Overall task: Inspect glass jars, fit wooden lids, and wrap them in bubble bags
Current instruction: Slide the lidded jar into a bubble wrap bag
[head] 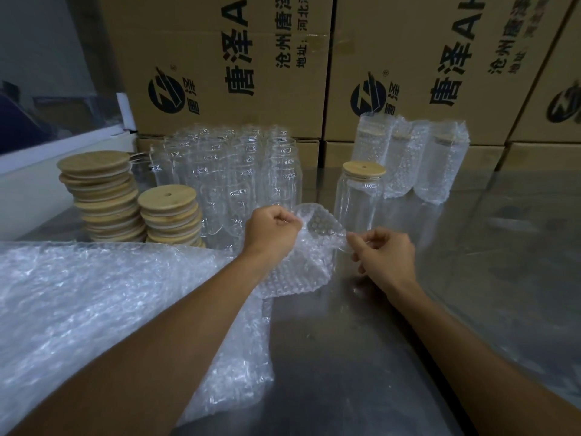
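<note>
A small bubble bag [306, 262] hangs between my two hands above the steel table, its mouth pulled apart. My left hand [273, 229] pinches the bag's left edge with curled fingers. My right hand [385, 256] pinches its right edge. Just behind the bag stands a glass jar [358, 199] with a wooden lid [364, 170] fitted on it. Several bare glass jars [232, 174] are grouped at the centre back. To the left of them rise two stacks of wooden lids [103, 196]. Three wrapped jars [412, 158] stand at the back right.
A pile of bubble bags [94, 309] covers the table's left front. Printed cardboard boxes [226, 64] form a wall behind everything. The steel table [361, 357] shows bare metal at the middle and right. A clear plastic sheet [518, 294] lies at the right.
</note>
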A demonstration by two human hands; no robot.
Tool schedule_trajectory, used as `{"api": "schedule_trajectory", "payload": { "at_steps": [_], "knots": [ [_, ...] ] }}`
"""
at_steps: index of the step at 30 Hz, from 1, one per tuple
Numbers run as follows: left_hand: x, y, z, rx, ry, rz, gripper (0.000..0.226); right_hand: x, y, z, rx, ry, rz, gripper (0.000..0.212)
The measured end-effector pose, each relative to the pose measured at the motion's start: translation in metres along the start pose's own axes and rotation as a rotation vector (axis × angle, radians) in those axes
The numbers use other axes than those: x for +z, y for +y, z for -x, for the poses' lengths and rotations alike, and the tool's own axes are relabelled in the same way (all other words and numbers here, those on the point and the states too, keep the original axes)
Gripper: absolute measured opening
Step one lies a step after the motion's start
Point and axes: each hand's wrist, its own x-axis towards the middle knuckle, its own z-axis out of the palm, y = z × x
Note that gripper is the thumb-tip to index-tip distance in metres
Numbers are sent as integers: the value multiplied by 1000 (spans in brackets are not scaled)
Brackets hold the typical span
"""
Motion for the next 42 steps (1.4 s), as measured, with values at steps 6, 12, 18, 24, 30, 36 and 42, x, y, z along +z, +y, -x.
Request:
{"api": "schedule_trajectory", "payload": {
  "at_steps": [6,12,18,24,30,36,42],
  "knots": [
    [1,1,2,20,-52,10,19,-4,-4,0,-57,111,-114,36],
    [2,3,8,47,-97,25,18,-2,0,-4,-89,135,-72,63],
    [5,6,12,56,-168,-24,17,2,9,-18,-41,-203,-105,128],
    [5,5,13,46,-222,-76,15,3,16,-24,-36,-121,-8,96],
    [6,3,12,27,-210,-88,16,-9,9,-23,159,-24,-516,62],
    [7,1,10,21,-205,-73,17,-22,0,-21,459,-310,-1008,45],
    [8,0,10,35,-205,-87,18,-15,-10,-11,400,-576,-877,72]
  ]
}}
